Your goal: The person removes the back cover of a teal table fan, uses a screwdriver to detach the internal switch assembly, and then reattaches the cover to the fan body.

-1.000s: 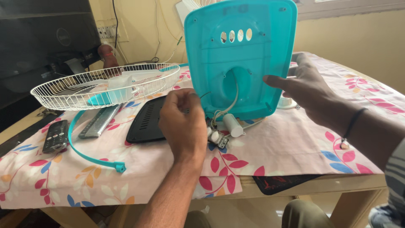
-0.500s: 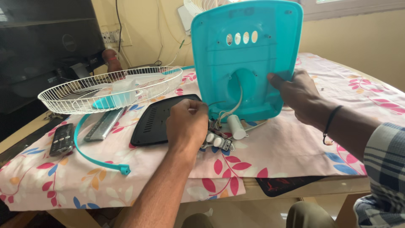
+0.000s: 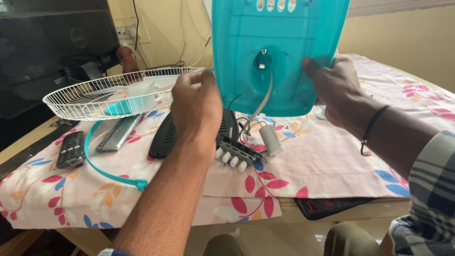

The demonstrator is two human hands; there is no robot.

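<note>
The turquoise fan housing (image 3: 279,52) stands upright at the twelve o'clock side of the table (image 3: 332,208), its hollow back turned toward the person and its top edge running out of view. The left hand (image 3: 196,106) grips its left edge at about nine o'clock, fingers curled round the rim, thumb side toward the camera. The right hand (image 3: 339,87) clasps the right lower corner at about four o'clock, fingers wrapped behind the plastic and the thumb pressed on the near face. Both hands are closed on the shell.

A white cable (image 3: 263,102) drops from the central opening (image 3: 262,64) of the housing, and thinner wires run with it to a white cylindrical capacitor (image 3: 271,140) and a switch block with white push buttons (image 3: 235,154), both lying on the flowered cloth (image 3: 332,166) at six o'clock below the shell. To handle this well, I judge the shell should be kept steady with both hands and lifted only as far as the wires have slack, so nothing pulls at the opening.

As a container, the housing shows little inside beyond ribs and the cable exit. At nine o'clock a white wire fan guard (image 3: 118,92) lies dish-like, holding a pale translucent fan blade with a turquoise hub (image 3: 124,104). Nearer lie a black oval cover (image 3: 163,137), a turquoise ring clamp (image 3: 106,166), a grey strip (image 3: 116,132) and a black remote (image 3: 71,148).
</note>
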